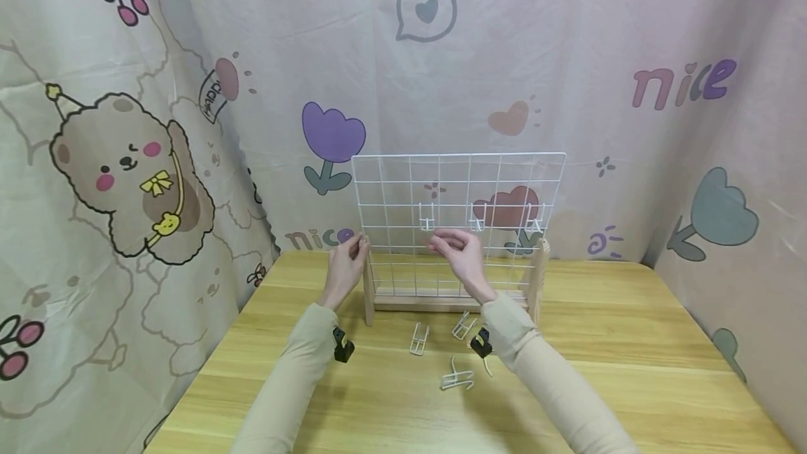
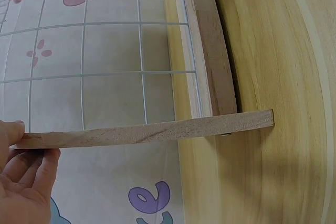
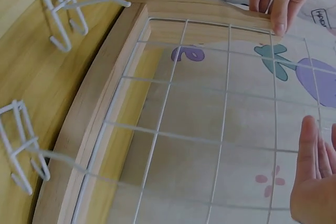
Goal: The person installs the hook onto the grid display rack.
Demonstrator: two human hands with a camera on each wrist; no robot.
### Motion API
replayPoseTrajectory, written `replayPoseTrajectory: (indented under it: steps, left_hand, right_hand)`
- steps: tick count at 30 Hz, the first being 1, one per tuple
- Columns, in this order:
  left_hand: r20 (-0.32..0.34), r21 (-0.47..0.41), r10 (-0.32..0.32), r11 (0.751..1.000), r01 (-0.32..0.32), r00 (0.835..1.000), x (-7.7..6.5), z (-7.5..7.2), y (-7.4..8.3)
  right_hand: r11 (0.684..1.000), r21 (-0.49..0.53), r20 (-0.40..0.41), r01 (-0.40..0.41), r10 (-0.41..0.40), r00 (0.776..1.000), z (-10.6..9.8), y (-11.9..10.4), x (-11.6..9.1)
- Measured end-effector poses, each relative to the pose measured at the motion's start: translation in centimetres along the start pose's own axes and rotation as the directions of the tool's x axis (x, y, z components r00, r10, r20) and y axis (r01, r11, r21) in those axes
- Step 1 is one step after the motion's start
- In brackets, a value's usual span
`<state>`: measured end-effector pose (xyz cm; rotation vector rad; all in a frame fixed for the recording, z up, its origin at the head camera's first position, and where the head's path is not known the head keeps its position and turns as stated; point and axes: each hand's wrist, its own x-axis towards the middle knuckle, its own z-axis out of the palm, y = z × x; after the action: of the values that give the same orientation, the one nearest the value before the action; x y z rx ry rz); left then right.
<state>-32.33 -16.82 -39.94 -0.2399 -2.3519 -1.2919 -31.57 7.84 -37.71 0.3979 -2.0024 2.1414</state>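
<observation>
A white wire grid panel [image 1: 441,258] stands upright in a wooden stand [image 1: 536,279]. My left hand [image 1: 345,265] pinches the top of the stand's left post [image 2: 142,132], thumb on one side and fingers on the other. In front of the grid, my right hand [image 1: 462,258] has its fingertips just below the leftmost white wire hook [image 1: 426,221], its fingers fairly straight in the right wrist view. Whether they touch that hook is unclear. Two more hooks, a middle one [image 1: 476,221] and a right one [image 1: 534,223], hang along the same row.
Several loose white hooks lie on the wooden table [image 1: 353,405] before the stand, among them a left one [image 1: 419,339], one near the base [image 1: 464,326] and a nearer one [image 1: 457,377]. A printed curtain [image 1: 429,90] hangs behind and at the sides.
</observation>
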Motion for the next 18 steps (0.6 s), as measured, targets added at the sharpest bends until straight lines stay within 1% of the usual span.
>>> replayPoseTrajectory:
  steps: [3,5,7,9,13,16,18]
  left_hand:
    - [0.002,-0.004,0.008,1.000,-0.008,1.000,-0.1,-0.1,0.0]
    - [0.002,-0.009,0.014,1.000,-0.014,1.000,-0.1,-0.1,0.0]
    - [-0.002,-0.010,0.017,1.000,-0.017,1.000,0.0,-0.1,0.0]
    - [-0.007,-0.012,0.022,1.000,-0.022,1.000,0.0,-0.1,-0.1]
    - [-0.011,-0.007,0.033,0.999,-0.033,0.999,0.2,0.0,-0.2]
    - [-0.007,-0.004,0.032,0.999,-0.032,0.999,0.2,0.0,-0.3]
    - [-0.003,-0.002,0.028,1.000,-0.028,1.000,0.2,0.0,-0.3]
  right_hand:
    - [0.998,-0.057,0.077,0.020,-0.015,0.997,-1.1,0.1,-1.1]
    - [0.993,-0.114,0.141,0.037,-0.021,0.990,-2.2,0.4,-2.0]
    - [0.988,-0.149,0.193,0.048,-0.018,0.981,-3.5,0.9,-2.9]
    - [0.983,-0.179,0.227,0.039,0.003,0.974,-4.8,1.6,-3.7]
    - [0.974,-0.225,0.268,-0.024,0.086,0.960,-7.5,3.3,-5.3]
    - [0.961,-0.272,0.305,-0.051,0.136,0.943,-9.5,4.9,-6.4]
    - [0.955,-0.291,0.326,-0.058,0.156,0.932,-10.7,5.8,-7.1]
